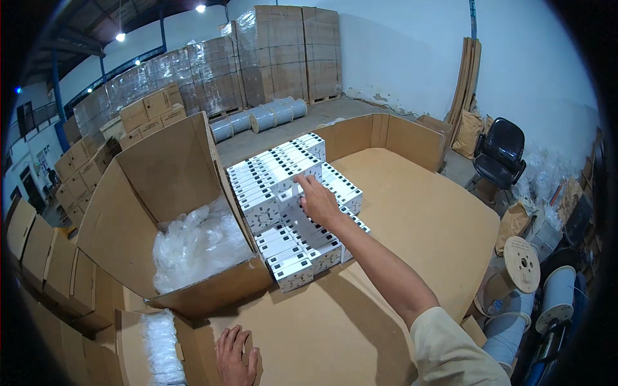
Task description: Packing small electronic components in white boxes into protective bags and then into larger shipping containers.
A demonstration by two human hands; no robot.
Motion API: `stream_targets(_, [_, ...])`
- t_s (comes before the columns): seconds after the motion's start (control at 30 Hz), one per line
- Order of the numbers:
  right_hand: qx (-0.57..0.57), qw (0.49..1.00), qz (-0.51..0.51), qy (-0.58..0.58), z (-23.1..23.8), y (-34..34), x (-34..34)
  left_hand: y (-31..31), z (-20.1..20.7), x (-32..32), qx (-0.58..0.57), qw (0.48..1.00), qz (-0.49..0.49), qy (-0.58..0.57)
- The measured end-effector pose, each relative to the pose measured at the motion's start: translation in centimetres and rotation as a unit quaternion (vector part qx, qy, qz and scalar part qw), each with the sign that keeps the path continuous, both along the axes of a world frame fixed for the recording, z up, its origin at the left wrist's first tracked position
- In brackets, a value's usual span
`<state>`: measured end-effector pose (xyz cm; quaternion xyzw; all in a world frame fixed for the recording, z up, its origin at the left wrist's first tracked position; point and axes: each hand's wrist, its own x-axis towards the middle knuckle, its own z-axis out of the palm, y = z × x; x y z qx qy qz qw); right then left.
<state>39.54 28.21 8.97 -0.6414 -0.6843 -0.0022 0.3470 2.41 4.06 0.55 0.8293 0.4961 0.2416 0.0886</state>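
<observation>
Your head camera looks down and forward from close above the cardboard worktop (399, 212), fisheye bending the edges; your right hand (317, 201) reaches up at frame center, your left hand (235, 355) enters at the lower edge.

Right hand (318, 201) touching stacked white boxes (277, 174); left hand (235, 355) flat on cardboard (399, 212).

Dim bluish warehouse light from ceiling lamps (120, 36), soft shadows, strong fisheye bending, dark vignetted corners.
</observation>
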Motion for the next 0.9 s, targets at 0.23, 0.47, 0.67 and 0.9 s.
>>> stream_targets(0.23, [0.048, 0.998, 0.031, -0.009, -1.5, -1.1, 0.7, -0.1, -0.6, -0.4, -0.005, 1.0, -0.001, -0.014])
stream_targets(0.47, [0.057, 0.997, 0.031, 0.041, -1.5, -5.4, 0.2, -0.7, -0.3, -0.2, -0.051, 0.996, 0.024, -0.072])
stream_targets(0.67, [0.123, 0.987, 0.064, 0.075, -1.5, -10.0, -1.5, -1.7, -0.7, -0.4, -0.045, 0.996, 0.042, -0.068])
stream_targets(0.9, [0.092, 0.974, 0.134, 0.157, -0.1, -17.3, -7.4, -2.1, -1.2, -1.0, -0.033, 0.994, 0.029, -0.096])
